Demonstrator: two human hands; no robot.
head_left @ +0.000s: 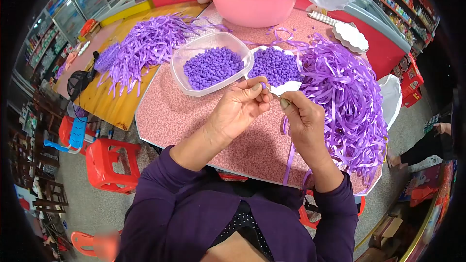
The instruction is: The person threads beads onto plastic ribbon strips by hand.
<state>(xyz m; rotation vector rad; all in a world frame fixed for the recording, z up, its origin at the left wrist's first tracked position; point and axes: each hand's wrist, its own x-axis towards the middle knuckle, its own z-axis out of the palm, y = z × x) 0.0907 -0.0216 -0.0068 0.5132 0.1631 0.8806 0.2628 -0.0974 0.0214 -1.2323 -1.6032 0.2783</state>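
Purple bead (263, 85) pinched by left hand (245, 101), fingers curled; thin item (274, 95), too small to identify, gripped by right hand (305, 115), fingers closed; both held near white dish (287, 87), plastic tub (183, 85) left, ribbon pile (347, 99) right

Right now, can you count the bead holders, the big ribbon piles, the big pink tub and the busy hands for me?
Bead holders: 2 (clear box, white dish)
Big ribbon piles: 2 (left pile, right pile)
Big pink tub: 1
Busy hands: 2 (left hand, right hand)
Total: 7
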